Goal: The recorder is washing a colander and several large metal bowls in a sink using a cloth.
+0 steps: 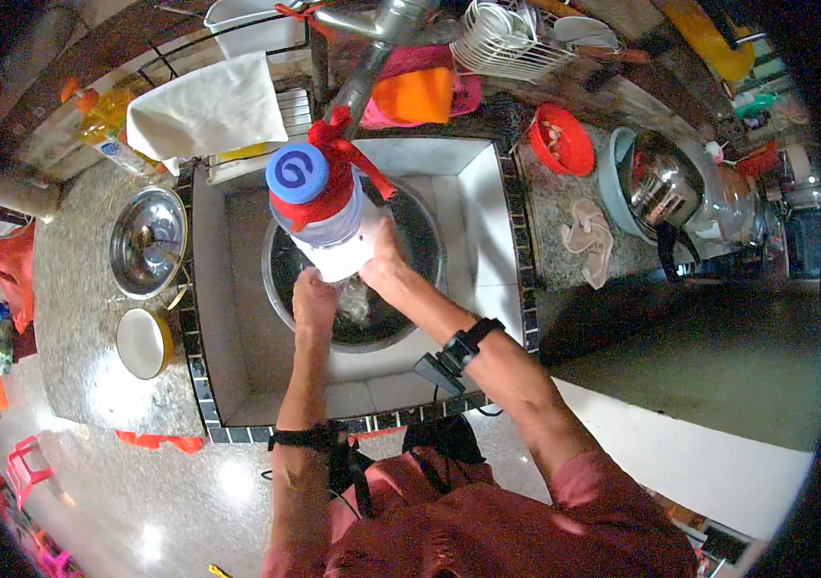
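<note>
A plastic bottle with a blue cap and a red cloth tie hangs over the sink, by the metal pipe. Below it shows a white surface; whether this is the bottle's lower part or a separate dish is unclear. My right hand is against its right side, fingers mostly hidden behind it. Curled and slightly blurred, my left hand is at its lower left edge. Beneath both hands a round metal basin stands in the tiled sink. A pale, blurred patch shows within the basin.
Left of the sink are a shiny metal bowl and a white-lined yellow bowl. Along the right counter lie a red basket, a crumpled cloth and a metal pot in a pale blue basin. Behind, a white cloth drapes a rack.
</note>
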Available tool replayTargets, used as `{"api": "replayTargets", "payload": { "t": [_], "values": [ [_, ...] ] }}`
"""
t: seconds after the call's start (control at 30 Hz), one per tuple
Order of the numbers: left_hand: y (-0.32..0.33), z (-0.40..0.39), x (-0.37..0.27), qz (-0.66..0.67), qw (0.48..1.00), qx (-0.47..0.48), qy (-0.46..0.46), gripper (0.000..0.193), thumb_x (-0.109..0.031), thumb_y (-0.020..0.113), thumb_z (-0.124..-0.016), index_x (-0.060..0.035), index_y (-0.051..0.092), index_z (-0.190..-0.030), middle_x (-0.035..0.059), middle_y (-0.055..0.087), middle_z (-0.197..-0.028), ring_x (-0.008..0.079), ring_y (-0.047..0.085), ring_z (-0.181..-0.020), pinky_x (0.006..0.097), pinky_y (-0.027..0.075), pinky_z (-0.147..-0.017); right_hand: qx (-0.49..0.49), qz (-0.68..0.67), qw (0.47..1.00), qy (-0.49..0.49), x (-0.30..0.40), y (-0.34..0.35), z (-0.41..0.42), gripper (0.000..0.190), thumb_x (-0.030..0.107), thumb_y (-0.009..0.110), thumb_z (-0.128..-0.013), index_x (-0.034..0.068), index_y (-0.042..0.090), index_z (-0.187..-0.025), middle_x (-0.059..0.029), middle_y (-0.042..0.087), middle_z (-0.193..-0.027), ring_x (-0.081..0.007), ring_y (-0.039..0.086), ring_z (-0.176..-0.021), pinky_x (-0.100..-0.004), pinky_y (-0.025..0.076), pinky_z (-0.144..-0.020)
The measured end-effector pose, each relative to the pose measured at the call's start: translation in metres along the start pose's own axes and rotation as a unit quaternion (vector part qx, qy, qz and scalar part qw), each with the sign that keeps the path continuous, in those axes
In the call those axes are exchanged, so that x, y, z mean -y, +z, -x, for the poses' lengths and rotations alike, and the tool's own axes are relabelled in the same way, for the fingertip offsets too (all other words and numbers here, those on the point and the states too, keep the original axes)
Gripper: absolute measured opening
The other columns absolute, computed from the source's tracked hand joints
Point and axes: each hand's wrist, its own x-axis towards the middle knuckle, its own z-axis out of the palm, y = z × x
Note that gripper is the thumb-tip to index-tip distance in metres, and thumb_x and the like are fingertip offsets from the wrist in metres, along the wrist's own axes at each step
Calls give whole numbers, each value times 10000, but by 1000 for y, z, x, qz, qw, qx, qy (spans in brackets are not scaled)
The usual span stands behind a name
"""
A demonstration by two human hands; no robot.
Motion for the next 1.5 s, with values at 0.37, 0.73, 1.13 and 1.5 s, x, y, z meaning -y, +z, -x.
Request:
{"api": "replayTargets", "payload": {
  "t": [0.37,0.73,1.13,1.5],
  "values": [
    [22,-3,-25,227,973,-42,13,404,-274,346,-857,-2,370,-1154,104,446,-1154,237,436,-1060,391,341,-907,27,2,993,116,-16,-63,-29,391,284,212,-888,73,429,-1135,-107,510,-1104,-261,532,-959,-454,451,-784],
    [42,21,-70,-142,984,-100,49,433,-380,411,-849,5,501,-1027,65,546,-924,160,497,-857,304,389,-756,-43,243,939,240,3,-81,-22,452,513,270,-836,176,427,-1093,-27,486,-1061,-211,487,-934,-464,424,-747],
    [52,23,-58,-577,772,5,268,130,-117,509,-733,6,468,-725,206,515,-623,410,485,-621,429,396,-565,55,419,888,182,19,-23,23,652,673,359,-711,244,326,-1201,-17,411,-1173,-226,420,-1014,-475,408,-702],
    [49,31,-47,-737,597,122,292,306,-165,624,-623,-48,492,-873,131,510,-845,296,476,-844,424,378,-718,102,398,898,155,-2,-58,-5,347,387,606,-680,128,506,-887,4,534,-750,-146,509,-692,-321,423,-619]
  ]
}}
